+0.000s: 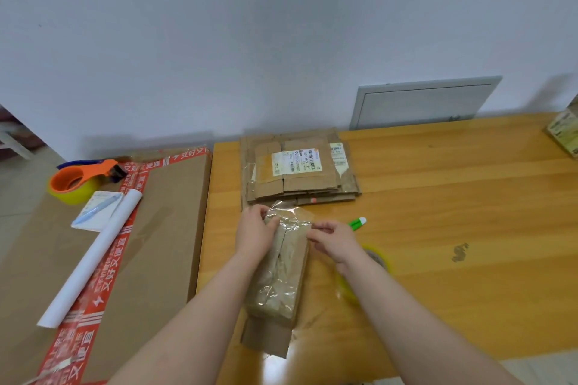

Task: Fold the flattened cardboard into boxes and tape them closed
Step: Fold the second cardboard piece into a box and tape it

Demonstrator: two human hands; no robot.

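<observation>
On the wooden table: one box mid-taping, stack still flat

Near the middle of the wooden table (pixel 453 197) lies a small cardboard box (pixel 278 272), long and narrow, its far end pointing at the wall. It is folded into shape, and its top is already wrapped in shiny clear tape (pixel 292 220); a loose wrinkled bit of tape sticks up at the far end. The left hand (pixel 255 233) grips the far-left corner of the box, fingers curled, thumb on top. The right hand (pixel 333 242) pinches the tape at the far-right corner, thumb and forefinger close together, the other fingers loosely bent.

The near end of the box shows plain brown flaps poking out with no obvious tape over them, so that end probably isn't sealed yet. My read: the first box is about done on the far end, with the near end left.

A stack of flattened cardboard (pixel 300 175) with shipping labels sits just beyond the box, untouched, so most of the task remains. A yellowish tape roll (pixel 380 259) lies partly hidden under the right forearm, and a green-and-white marker (pixel 357 223) sits just beyond the right hand.

Off to the left, a large cardboard carton (pixel 165 228) with red printed tape carries an orange tape dispenser (pixel 79 180), a notepad (pixel 97 212) and a white paper roll (pixel 93 259).
</observation>
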